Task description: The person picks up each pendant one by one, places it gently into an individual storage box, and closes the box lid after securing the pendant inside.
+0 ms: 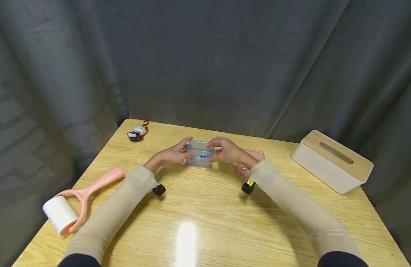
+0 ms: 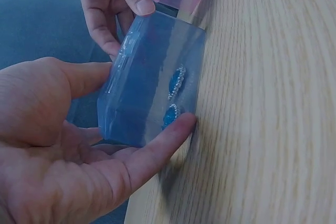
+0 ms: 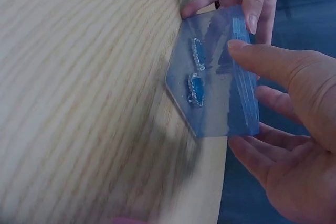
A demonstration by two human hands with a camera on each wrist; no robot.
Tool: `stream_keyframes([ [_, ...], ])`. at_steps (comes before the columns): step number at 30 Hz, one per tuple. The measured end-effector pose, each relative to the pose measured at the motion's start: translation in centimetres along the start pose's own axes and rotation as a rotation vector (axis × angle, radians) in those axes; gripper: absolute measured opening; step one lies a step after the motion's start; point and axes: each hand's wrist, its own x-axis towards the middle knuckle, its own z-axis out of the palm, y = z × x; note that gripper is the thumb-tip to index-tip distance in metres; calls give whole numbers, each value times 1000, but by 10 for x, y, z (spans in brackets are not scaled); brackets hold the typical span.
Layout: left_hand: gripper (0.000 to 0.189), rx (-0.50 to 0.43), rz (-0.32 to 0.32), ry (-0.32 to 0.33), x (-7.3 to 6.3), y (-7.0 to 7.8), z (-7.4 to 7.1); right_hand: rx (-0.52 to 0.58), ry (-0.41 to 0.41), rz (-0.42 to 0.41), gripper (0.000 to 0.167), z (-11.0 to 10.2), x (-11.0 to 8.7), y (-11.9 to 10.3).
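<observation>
A clear bluish plastic box [image 1: 201, 147] is held up between both hands near the back middle of the table. Inside it lie two blue gem earrings [image 3: 197, 90] edged with small clear stones. My left hand [image 1: 172, 155] grips the box's left end, one finger stretched along its face. At the opposite end my right hand [image 1: 228, 150] pinches the box, thumb on its ridged edge in the right wrist view. Close over the tabletop, the box stands tilted in both wrist views. A pink clear box [image 1: 257, 154] lies behind my right wrist, partly hidden by it.
A lint roller [image 1: 100, 181] with a pink handle lies at the left edge. Toward the back left sits a small plush figure [image 1: 137, 132] with a loop. The white tissue box [image 1: 320, 165] with a wooden top stands at right. A grey curtain [image 1: 205, 66] hangs behind the table.
</observation>
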Motion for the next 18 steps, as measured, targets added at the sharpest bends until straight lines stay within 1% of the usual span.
stream_keyframes([
  [7, 83, 31, 12, -7, -1, -1, -2, -74, -24, 0, 37, 0, 2, -7],
  [12, 82, 25, 14, -18, -1, 0, -1, -142, -53, 13, 35, 1, 2, -10],
  [18, 82, 18, 5, -28, 0, 1, -2, -142, -73, 31, 34, 3, -2, -11],
])
